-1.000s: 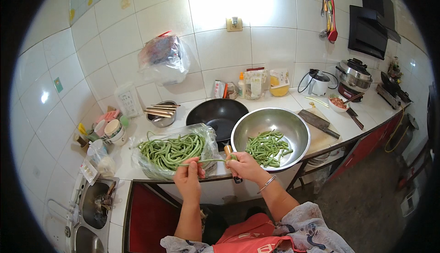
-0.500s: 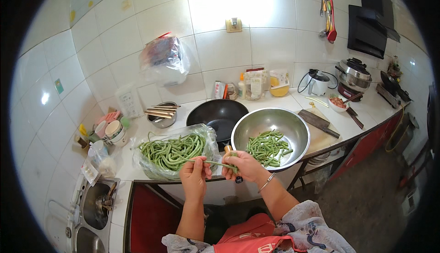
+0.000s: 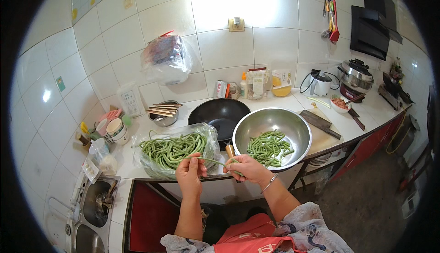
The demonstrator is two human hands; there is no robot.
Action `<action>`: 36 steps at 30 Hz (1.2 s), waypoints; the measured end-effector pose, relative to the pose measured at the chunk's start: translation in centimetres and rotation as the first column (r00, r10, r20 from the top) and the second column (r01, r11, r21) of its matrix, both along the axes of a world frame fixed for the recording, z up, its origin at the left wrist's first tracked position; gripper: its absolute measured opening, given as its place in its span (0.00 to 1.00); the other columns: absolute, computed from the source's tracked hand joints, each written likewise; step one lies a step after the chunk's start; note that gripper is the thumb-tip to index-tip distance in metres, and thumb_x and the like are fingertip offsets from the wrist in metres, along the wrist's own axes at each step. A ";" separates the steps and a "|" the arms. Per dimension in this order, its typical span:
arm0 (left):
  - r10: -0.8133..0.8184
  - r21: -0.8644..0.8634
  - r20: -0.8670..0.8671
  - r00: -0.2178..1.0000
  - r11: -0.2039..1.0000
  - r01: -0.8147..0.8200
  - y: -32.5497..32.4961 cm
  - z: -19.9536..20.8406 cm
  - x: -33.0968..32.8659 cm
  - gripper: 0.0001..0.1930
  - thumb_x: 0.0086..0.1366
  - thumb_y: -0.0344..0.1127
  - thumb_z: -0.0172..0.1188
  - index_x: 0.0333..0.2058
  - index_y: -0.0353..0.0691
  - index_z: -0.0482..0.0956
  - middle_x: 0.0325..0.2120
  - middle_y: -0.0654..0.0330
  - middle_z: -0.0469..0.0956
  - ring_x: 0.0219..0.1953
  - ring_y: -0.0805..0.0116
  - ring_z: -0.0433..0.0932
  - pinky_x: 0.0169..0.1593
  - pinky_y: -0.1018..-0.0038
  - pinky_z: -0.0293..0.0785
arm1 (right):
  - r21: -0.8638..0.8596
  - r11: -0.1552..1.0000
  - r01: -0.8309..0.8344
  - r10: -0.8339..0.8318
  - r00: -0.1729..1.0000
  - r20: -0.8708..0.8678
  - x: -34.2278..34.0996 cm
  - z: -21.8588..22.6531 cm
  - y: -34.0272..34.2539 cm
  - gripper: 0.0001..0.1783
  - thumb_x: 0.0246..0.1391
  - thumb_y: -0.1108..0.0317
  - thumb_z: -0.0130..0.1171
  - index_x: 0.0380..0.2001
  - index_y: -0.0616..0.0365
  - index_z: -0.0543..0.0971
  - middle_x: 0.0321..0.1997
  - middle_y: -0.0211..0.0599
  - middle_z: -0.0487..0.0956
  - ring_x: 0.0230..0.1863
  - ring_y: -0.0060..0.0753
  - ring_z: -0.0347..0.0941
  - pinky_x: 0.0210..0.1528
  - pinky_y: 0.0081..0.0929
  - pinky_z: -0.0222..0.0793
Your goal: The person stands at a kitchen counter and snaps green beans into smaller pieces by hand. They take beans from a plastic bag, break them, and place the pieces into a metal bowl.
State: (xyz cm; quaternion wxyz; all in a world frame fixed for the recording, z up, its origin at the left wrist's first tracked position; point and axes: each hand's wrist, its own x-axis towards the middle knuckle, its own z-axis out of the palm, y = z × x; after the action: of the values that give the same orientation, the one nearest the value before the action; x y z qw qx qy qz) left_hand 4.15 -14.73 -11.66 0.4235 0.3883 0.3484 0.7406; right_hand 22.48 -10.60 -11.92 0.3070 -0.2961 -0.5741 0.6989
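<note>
A long green bean (image 3: 211, 160) is stretched between my two hands, in front of the counter edge. My left hand (image 3: 189, 172) pinches one end of it between thumb and fingers. Around its other part the fingers of my right hand (image 3: 250, 168) are closed, with a piece of bean showing below them. Behind my left hand lies a clear plastic bag (image 3: 208, 136) full of whole long beans (image 3: 172, 148). To the right, a large steel bowl (image 3: 300, 133) holds many short bean pieces (image 3: 269, 147); my right hand is just beside its near left rim.
A black wok (image 3: 219, 115) with a wooden handle stands behind my hands. Right of the bowl, a cleaver (image 3: 318, 122) lies on a cutting board (image 3: 316, 146). Chopsticks rest across a small metal pot (image 3: 162, 119). A double sink (image 3: 95, 211) is at the lower left.
My right hand has turned and loosened slightly along the bean, moving a little right. My left hand has lifted a little, still holding its end.
</note>
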 end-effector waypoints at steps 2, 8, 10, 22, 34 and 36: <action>0.021 0.025 -0.037 0.999 0.999 -0.020 -0.3 0.2 0.1 0.10 0.63 0.32 0.50 0.36 0.31 0.73 0.23 0.59 0.74 0.20 0.77 0.69 0.21 0.81 0.66 | 0.009 0.999 0.035 -0.035 0.999 -0.018 -0.1 -0.5 0.2 0.11 0.50 0.63 0.51 0.27 0.60 0.76 0.11 0.26 0.67 0.10 0.14 0.58 0.12 0.12 0.51; 0.086 0.076 -0.106 0.991 0.994 -0.078 -0.6 0.3 0.2 0.09 0.63 0.32 0.50 0.37 0.32 0.74 0.23 0.60 0.74 0.21 0.77 0.70 0.22 0.82 0.67 | 0.049 0.996 0.073 -0.074 0.997 0.022 -0.2 -0.6 0.2 0.10 0.49 0.64 0.50 0.26 0.60 0.76 0.11 0.26 0.67 0.10 0.13 0.58 0.12 0.12 0.53; 0.089 0.080 -0.091 0.992 0.993 -0.082 -0.5 0.2 0.0 0.09 0.64 0.32 0.50 0.36 0.32 0.74 0.23 0.60 0.74 0.20 0.78 0.70 0.22 0.83 0.67 | 0.062 0.997 0.052 -0.055 0.997 0.045 -0.3 0.0 -0.1 0.10 0.49 0.64 0.50 0.26 0.60 0.75 0.11 0.25 0.67 0.11 0.13 0.59 0.13 0.12 0.54; 0.497 0.590 -0.615 0.612 0.805 -0.060 -2.2 -1.0 1.8 0.04 0.61 0.25 0.50 0.34 0.32 0.72 0.30 0.54 0.73 0.22 0.72 0.73 0.25 0.80 0.71 | 0.647 0.681 0.344 -0.509 0.857 0.080 -2.6 -1.2 0.5 0.13 0.45 0.65 0.48 0.17 0.67 0.69 0.12 0.46 0.68 0.14 0.38 0.66 0.21 0.36 0.62; 0.572 0.656 -0.424 0.702 0.728 -0.197 -2.1 -1.3 2.7 0.06 0.63 0.28 0.49 0.35 0.31 0.71 0.30 0.54 0.73 0.21 0.71 0.74 0.25 0.78 0.72 | -0.294 0.890 0.348 -0.429 0.858 -0.282 -4.0 -0.7 0.7 0.08 0.53 0.66 0.46 0.23 0.57 0.69 0.12 0.27 0.64 0.09 0.19 0.55 0.09 0.17 0.48; 0.583 0.667 -0.345 0.735 0.704 -0.246 -2.6 -0.9 2.7 0.07 0.64 0.29 0.48 0.35 0.31 0.71 0.29 0.55 0.73 0.21 0.70 0.74 0.26 0.78 0.72 | -0.287 0.874 0.392 -0.468 0.837 -0.284 -3.8 -1.2 1.0 0.08 0.53 0.66 0.46 0.24 0.57 0.69 0.13 0.28 0.65 0.09 0.19 0.56 0.09 0.17 0.48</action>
State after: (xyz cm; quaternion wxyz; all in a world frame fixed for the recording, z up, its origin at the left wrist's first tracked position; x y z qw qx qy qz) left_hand 6.83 -17.38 -12.59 -0.0164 0.5942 0.2900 0.7501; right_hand 18.68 -9.61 -13.16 0.5183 -0.3228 -0.3497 0.7105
